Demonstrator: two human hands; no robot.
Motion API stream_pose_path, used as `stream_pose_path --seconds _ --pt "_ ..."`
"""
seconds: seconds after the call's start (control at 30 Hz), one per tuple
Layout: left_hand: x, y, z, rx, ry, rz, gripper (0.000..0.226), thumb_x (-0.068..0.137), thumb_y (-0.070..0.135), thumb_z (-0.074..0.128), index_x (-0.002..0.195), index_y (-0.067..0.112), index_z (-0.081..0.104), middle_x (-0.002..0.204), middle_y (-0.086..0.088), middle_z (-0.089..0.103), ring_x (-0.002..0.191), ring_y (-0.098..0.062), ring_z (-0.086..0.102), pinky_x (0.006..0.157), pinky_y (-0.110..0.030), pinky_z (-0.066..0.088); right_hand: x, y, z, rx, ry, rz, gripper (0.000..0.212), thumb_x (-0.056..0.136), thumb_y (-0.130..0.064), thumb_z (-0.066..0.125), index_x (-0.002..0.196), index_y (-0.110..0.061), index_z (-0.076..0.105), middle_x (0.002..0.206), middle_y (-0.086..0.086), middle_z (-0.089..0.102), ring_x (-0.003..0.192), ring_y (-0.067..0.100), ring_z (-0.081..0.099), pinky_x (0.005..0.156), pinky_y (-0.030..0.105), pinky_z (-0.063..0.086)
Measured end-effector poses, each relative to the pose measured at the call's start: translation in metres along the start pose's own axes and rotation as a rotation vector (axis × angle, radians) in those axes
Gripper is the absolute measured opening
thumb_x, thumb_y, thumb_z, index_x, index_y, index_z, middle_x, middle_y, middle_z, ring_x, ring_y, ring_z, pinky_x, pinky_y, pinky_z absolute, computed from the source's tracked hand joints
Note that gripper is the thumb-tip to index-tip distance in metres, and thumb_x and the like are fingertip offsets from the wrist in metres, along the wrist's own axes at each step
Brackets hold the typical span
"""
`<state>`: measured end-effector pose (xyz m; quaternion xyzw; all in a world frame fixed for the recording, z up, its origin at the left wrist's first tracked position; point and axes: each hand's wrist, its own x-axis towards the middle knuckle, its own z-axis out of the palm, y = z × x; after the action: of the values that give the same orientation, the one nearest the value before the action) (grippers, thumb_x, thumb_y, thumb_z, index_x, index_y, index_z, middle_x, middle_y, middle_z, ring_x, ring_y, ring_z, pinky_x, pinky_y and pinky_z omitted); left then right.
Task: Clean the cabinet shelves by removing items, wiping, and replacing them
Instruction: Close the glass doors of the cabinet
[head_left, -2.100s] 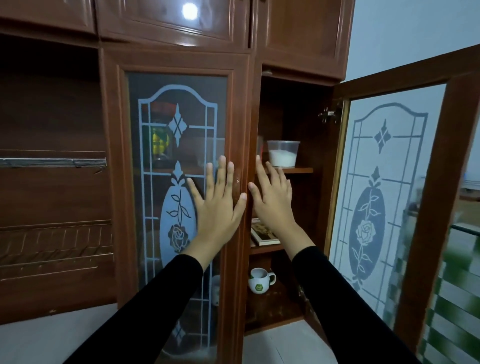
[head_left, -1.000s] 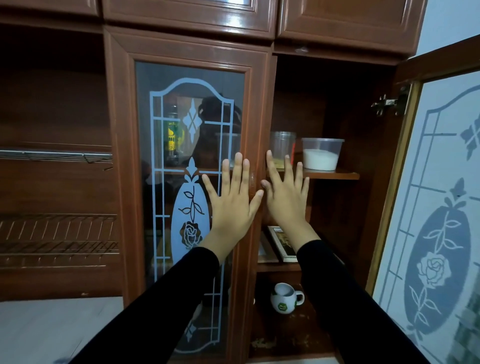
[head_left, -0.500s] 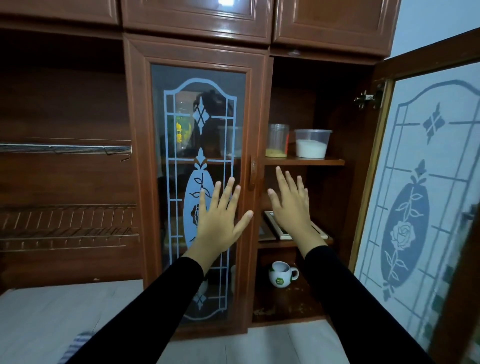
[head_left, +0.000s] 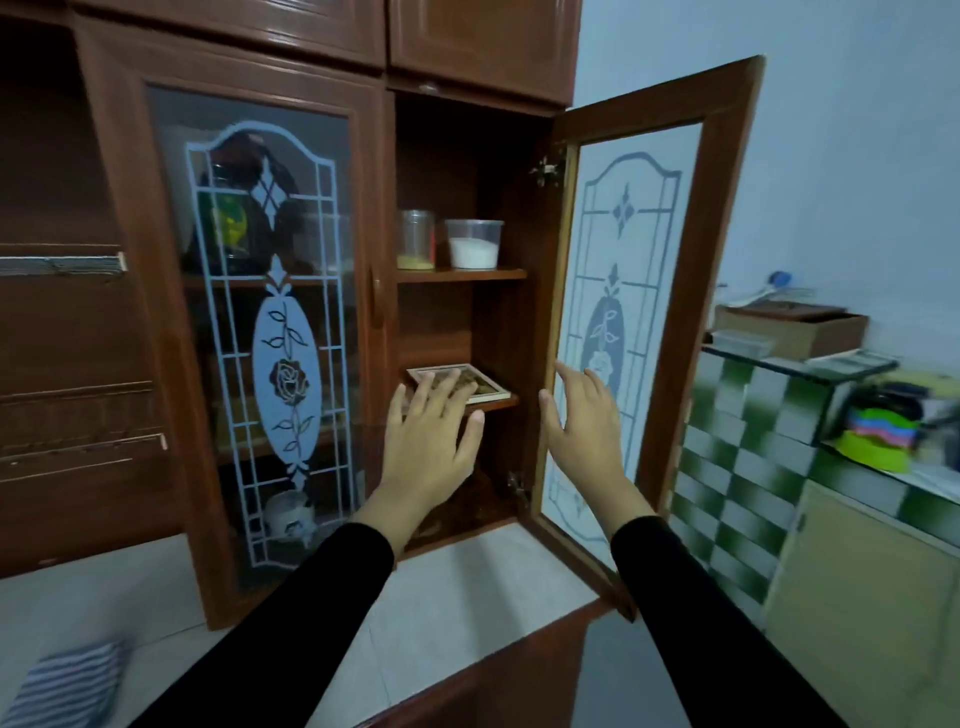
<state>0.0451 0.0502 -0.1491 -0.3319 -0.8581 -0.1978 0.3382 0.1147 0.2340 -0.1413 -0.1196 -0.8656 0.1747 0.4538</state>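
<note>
The brown wooden cabinet has its right glass door (head_left: 631, 322) swung open and its left glass door (head_left: 270, 332) closed. On the upper shelf (head_left: 462, 274) stand a clear jar with yellow powder (head_left: 415, 240) and a tub of white powder (head_left: 474, 243). A framed picture (head_left: 480, 387) lies flat on the middle shelf. My left hand (head_left: 428, 447) is open, fingers spread, in front of the middle shelf's edge. My right hand (head_left: 584, 421) is open in front of the open door's inner edge. Neither holds anything.
A striped cloth (head_left: 62, 688) lies on the white counter (head_left: 467, 587) at lower left. A white cup (head_left: 288, 514) shows behind the closed door's glass. To the right are a green checkered tiled counter (head_left: 748, 467), a cardboard box (head_left: 789, 330) and stacked coloured plastic bowls (head_left: 878, 441).
The view has pulled back and swung right. Both hands have come off the closed door's edge and shifted right and lower, the right one over to the open door.
</note>
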Motion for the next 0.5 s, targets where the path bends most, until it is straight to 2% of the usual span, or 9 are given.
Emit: stream_pose_path --seconds 0.07,0.17,0.27,0.5 --pt "0.0 0.03 0.003 -0.053 -0.003 0.055 0.062 0.099 0.053 0.013 0.145 0.028 0.046 0.157 0.005 0.036 0.149 -0.019 0.022 0.121 -0.048 0.01 -0.007 0.022 -0.026 -0.032 0.043 0.005 0.051 0.099 -0.042 0.038 0.139 -0.011 0.051 0.135 0.008 0.058 0.135 0.032 0.043 0.112 0.048 0.034" --pt "0.001 0.072 0.006 -0.115 -0.012 0.114 0.062 0.1 0.053 0.012 0.148 0.029 0.043 0.16 0.008 0.03 0.151 -0.016 0.015 0.122 -0.044 0.005 -0.009 0.049 -0.062 -0.067 0.107 0.034 0.045 0.1 -0.033 0.045 0.139 -0.011 0.05 0.136 0.009 0.057 0.136 0.032 0.042 0.113 0.047 0.032" --pt "0.008 0.101 0.011 -0.138 -0.007 0.164 0.058 0.101 0.051 0.016 0.15 0.029 0.04 0.161 0.009 0.026 0.152 -0.015 0.011 0.122 -0.043 0.001 0.0 0.073 -0.089 -0.089 0.148 0.05 0.046 0.099 -0.033 0.044 0.139 -0.011 0.05 0.135 0.009 0.058 0.132 0.032 0.046 0.11 0.049 0.036" --pt "0.049 0.156 0.038 -0.116 -0.013 0.211 0.057 0.103 0.051 0.014 0.153 0.03 0.033 0.163 0.008 0.022 0.152 -0.015 0.008 0.122 -0.045 -0.001 0.025 0.124 -0.116 -0.044 0.23 0.03 0.048 0.098 -0.032 0.042 0.142 -0.012 0.048 0.139 0.008 0.056 0.134 0.032 0.044 0.113 0.048 0.033"
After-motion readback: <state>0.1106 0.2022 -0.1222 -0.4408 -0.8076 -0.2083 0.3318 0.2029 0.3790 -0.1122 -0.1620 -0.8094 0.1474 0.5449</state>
